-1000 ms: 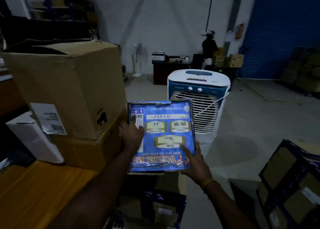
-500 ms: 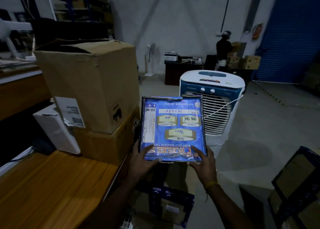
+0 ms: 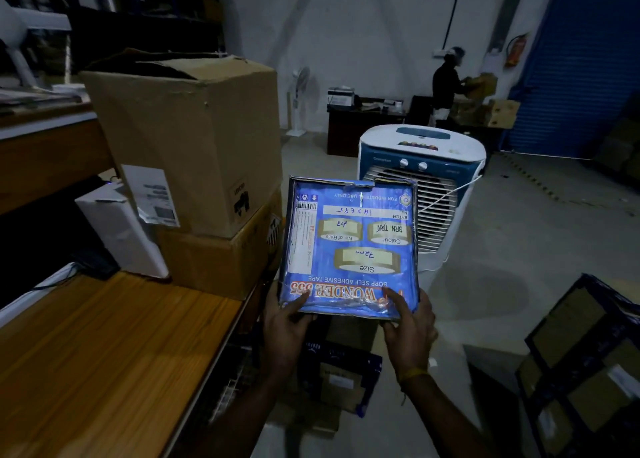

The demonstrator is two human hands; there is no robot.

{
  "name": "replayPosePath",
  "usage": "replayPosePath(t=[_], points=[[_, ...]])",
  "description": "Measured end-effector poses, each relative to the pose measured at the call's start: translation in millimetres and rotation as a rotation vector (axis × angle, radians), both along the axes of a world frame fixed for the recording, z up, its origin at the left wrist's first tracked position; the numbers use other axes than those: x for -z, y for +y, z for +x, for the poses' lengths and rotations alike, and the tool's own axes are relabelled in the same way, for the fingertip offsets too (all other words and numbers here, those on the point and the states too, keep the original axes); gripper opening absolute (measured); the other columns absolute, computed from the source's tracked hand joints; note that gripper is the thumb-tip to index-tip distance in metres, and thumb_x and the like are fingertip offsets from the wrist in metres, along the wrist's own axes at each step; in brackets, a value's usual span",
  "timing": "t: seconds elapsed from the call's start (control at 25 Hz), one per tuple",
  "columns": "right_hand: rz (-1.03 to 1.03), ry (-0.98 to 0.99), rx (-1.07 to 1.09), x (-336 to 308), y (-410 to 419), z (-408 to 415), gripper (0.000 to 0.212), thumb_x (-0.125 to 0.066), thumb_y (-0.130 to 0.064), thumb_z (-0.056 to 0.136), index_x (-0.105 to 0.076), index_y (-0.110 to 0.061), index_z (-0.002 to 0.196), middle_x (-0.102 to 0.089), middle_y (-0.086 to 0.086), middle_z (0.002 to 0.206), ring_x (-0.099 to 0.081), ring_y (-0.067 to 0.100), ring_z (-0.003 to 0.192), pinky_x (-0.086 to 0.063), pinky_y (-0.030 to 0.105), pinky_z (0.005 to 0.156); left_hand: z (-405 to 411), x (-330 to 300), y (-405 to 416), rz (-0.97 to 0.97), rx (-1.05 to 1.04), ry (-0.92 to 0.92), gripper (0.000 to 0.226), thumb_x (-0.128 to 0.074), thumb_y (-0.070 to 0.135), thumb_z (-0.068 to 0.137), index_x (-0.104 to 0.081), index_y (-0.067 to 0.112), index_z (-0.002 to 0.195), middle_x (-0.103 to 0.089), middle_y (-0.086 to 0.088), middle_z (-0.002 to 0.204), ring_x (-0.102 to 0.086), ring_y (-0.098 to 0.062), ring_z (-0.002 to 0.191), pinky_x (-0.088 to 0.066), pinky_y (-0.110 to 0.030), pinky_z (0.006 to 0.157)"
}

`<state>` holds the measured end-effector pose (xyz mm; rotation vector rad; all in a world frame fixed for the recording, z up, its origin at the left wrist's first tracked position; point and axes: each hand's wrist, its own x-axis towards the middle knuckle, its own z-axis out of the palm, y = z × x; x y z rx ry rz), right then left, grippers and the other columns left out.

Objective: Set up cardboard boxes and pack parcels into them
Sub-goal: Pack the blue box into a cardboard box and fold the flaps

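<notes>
I hold a flat blue cardboard box [image 3: 349, 246], printed upside down with adhesive-tape labels, in front of me at chest height. My left hand [image 3: 285, 322] grips its near left corner, thumb on top. My right hand [image 3: 408, 329] grips its near right corner, thumb on the printed face. A tall open brown carton [image 3: 194, 139] stands on a second, lower brown carton [image 3: 221, 263] on the wooden table [image 3: 104, 353] to the left. Below my hands, dark blue flattened boxes [image 3: 339, 378] lie on the floor.
A white and blue air cooler [image 3: 422, 180] stands right behind the blue box. A white box [image 3: 117, 229] sits beside the cartons. Dark crates of parcels [image 3: 588, 364] fill the right foreground. A person [image 3: 446, 83] works at a far desk with cartons.
My left hand slid from the box's left side down to its near left corner. The view turned left, showing more of the wooden table.
</notes>
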<state>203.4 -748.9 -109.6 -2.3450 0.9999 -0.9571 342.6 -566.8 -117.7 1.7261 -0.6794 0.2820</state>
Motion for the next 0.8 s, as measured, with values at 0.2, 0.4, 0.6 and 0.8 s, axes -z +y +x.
replayPosePath(t=[0.2, 0.4, 0.6, 0.8], points=[[-0.073, -0.095, 0.004, -11.9, 26.0, -36.7, 0.075, -0.080, 0.002, 0.060, -0.063, -0.040, 0.119, -0.038, 0.009, 0.144, -0.041, 0.033, 0.123, -0.036, 0.052, 0.094, -31.5, -25.7, 24.3, -0.007, -0.066, -0.040, 0.035, -0.082, 0.007, 0.076, -0.078, 0.033, 0.099, -0.035, -0.005, 0.158, -0.041, -0.025, 0.141, -0.044, -0.039, 0.110], [-0.094, -0.245, -0.077, -26.0, 34.1, -80.9, 0.067, -0.080, 0.001, 0.063, -0.062, -0.037, 0.114, -0.043, 0.012, 0.140, -0.043, 0.036, 0.123, -0.034, 0.050, 0.098, -100.7, -73.7, 48.2, -0.034, -0.166, -0.177, 0.022, -0.079, 0.010, 0.078, -0.080, 0.026, 0.093, -0.038, 0.000, 0.155, -0.041, -0.016, 0.137, -0.041, -0.025, 0.108], [-0.122, -0.454, -0.195, -54.8, 56.3, -139.1, 0.048, -0.067, -0.007, 0.070, -0.071, -0.029, 0.112, -0.045, 0.016, 0.139, -0.045, 0.041, 0.124, -0.034, 0.050, 0.100, -196.0, -113.1, 81.8, -0.076, -0.304, -0.277, 0.028, -0.078, -0.004, 0.077, -0.081, 0.018, 0.095, -0.037, -0.005, 0.156, -0.038, -0.017, 0.142, -0.036, -0.015, 0.106], [-0.147, -0.601, -0.284, -105.8, 102.2, -176.7, 0.049, -0.064, -0.007, 0.069, -0.073, -0.029, 0.112, -0.046, 0.015, 0.135, -0.043, 0.037, 0.124, -0.032, 0.045, 0.102, -263.1, -155.9, 129.9, -0.182, -0.404, -0.323, 0.032, -0.077, -0.006, 0.079, -0.078, 0.021, 0.096, -0.037, -0.009, 0.156, -0.039, -0.016, 0.143, -0.045, -0.020, 0.102]])
